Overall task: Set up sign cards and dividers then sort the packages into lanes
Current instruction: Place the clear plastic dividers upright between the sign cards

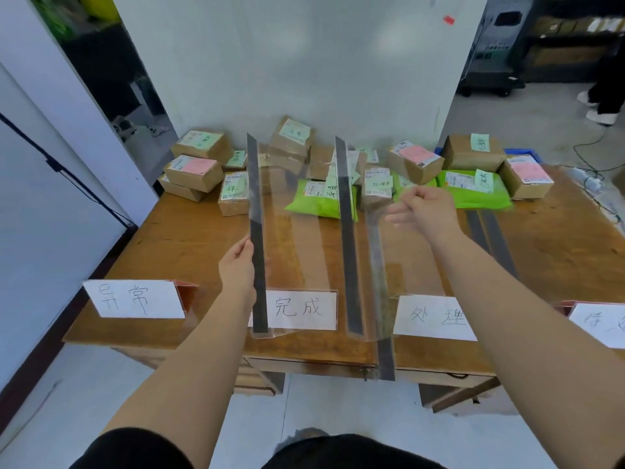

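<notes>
Wooden table [189,238] bears brown cardboard boxes [194,170] — left hand [237,265] pinches clear dark-edged divider [257,238]; right hand [426,211] loosely curled, empty.

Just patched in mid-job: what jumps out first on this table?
Clear dividers with dark edges run front to back: the left hand grips the left divider; the right hand hovers, blurred, near the others. Four white sign cards line the front edge, and unsorted brown boxes and green bags crowd the back.

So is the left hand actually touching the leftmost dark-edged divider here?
Touching. The head view shows the left hand with its fingers wrapped against the dark edge of the leftmost divider, holding it upright on the table.
</notes>
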`<action>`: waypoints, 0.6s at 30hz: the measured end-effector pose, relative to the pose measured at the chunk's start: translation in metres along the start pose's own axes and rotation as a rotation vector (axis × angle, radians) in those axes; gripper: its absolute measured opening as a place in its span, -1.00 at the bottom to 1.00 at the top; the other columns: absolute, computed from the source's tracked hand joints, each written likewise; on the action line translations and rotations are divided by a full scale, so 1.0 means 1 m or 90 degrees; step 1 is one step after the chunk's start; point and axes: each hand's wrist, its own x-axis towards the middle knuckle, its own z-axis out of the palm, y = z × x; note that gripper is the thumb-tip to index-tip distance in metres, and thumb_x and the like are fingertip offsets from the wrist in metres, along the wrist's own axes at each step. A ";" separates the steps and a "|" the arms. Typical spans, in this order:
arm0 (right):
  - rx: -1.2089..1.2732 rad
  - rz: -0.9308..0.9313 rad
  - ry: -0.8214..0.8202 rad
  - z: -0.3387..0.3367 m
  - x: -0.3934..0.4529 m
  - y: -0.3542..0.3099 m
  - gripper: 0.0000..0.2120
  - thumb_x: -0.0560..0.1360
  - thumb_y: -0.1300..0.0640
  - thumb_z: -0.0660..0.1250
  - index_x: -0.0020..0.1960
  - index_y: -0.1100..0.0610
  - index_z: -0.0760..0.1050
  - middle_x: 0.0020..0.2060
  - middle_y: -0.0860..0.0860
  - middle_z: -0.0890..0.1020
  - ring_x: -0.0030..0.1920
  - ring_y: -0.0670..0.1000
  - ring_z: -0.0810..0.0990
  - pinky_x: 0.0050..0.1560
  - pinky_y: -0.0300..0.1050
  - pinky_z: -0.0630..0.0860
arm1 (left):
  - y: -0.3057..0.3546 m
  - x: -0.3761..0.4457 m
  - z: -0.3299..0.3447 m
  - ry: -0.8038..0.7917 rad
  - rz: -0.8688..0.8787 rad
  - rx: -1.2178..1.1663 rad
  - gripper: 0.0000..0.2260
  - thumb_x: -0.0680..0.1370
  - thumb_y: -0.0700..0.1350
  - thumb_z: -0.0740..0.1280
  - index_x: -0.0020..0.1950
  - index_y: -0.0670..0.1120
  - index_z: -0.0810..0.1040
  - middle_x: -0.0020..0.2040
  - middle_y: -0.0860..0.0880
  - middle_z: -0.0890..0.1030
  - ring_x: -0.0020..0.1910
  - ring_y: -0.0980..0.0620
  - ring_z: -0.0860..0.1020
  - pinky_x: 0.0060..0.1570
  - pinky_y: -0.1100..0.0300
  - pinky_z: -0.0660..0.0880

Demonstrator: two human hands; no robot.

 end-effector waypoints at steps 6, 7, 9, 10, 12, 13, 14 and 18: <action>-0.111 0.019 0.008 0.012 -0.007 0.016 -0.78 0.57 0.27 0.15 -0.21 0.18 0.46 -0.29 0.15 0.57 -0.55 -0.05 0.58 -0.45 -0.18 0.57 | -0.007 0.011 -0.004 0.001 -0.002 0.028 -0.76 0.59 -0.10 0.26 0.23 0.00 0.55 0.21 0.03 0.56 0.22 -0.03 0.50 0.30 -0.05 0.41; -0.127 0.021 0.015 0.015 -0.009 0.017 -0.75 0.57 0.28 0.13 -0.25 0.17 0.45 -0.29 0.16 0.57 -0.51 0.02 0.57 -0.39 -0.11 0.58 | -0.007 0.013 -0.004 -0.003 -0.009 0.026 -0.76 0.58 -0.09 0.26 0.23 0.00 0.55 0.21 0.03 0.56 0.22 -0.03 0.50 0.31 -0.04 0.41; -0.166 0.022 0.033 0.022 -0.014 0.021 -0.73 0.56 0.31 0.10 -0.28 0.19 0.42 -0.28 0.20 0.56 -0.46 0.10 0.54 -0.25 0.05 0.60 | -0.006 0.020 -0.006 -0.023 -0.021 0.017 -0.78 0.58 -0.08 0.27 0.21 0.01 0.57 0.20 0.01 0.58 0.21 -0.06 0.52 0.27 -0.05 0.45; -0.192 0.023 0.043 0.026 -0.016 0.023 -0.75 0.56 0.30 0.10 -0.26 0.21 0.43 -0.28 0.19 0.57 -0.45 0.12 0.55 -0.21 0.10 0.60 | -0.005 0.022 -0.006 -0.035 -0.031 0.011 -0.78 0.58 -0.08 0.27 0.20 0.01 0.57 0.19 -0.01 0.59 0.19 -0.08 0.54 0.23 -0.06 0.48; -0.235 0.032 0.065 0.032 -0.020 0.026 -0.75 0.55 0.28 0.12 -0.25 0.21 0.46 -0.26 0.18 0.61 -0.41 0.13 0.60 -0.17 0.12 0.61 | -0.002 0.028 -0.007 -0.049 -0.037 0.008 -0.77 0.58 -0.09 0.27 0.23 0.00 0.56 0.19 -0.03 0.59 0.17 -0.07 0.55 0.21 -0.05 0.50; -0.257 0.032 0.075 0.035 -0.021 0.028 -0.74 0.55 0.26 0.13 -0.28 0.19 0.47 -0.25 0.17 0.63 -0.35 0.17 0.63 -0.14 0.14 0.63 | -0.001 0.032 -0.008 -0.054 -0.038 0.008 -0.76 0.58 -0.09 0.26 0.24 -0.01 0.55 0.19 -0.03 0.59 0.17 -0.06 0.55 0.22 -0.03 0.49; -0.288 0.027 0.082 0.038 -0.022 0.029 -0.75 0.54 0.25 0.14 -0.28 0.18 0.47 -0.22 0.18 0.65 -0.26 0.20 0.65 -0.09 0.14 0.62 | 0.001 0.034 -0.008 -0.058 -0.043 0.007 -0.76 0.59 -0.09 0.26 0.25 -0.01 0.55 0.18 -0.02 0.59 0.16 -0.05 0.56 0.23 -0.02 0.49; -0.438 0.035 0.124 0.050 -0.029 0.031 -0.79 0.56 0.18 0.14 -0.02 0.24 0.53 -0.02 0.20 0.63 0.02 0.21 0.59 -0.02 -0.07 0.47 | 0.004 0.045 -0.010 -0.083 -0.050 0.009 -0.78 0.58 -0.09 0.28 0.20 0.01 0.57 0.20 -0.03 0.59 0.19 -0.07 0.54 0.26 -0.05 0.46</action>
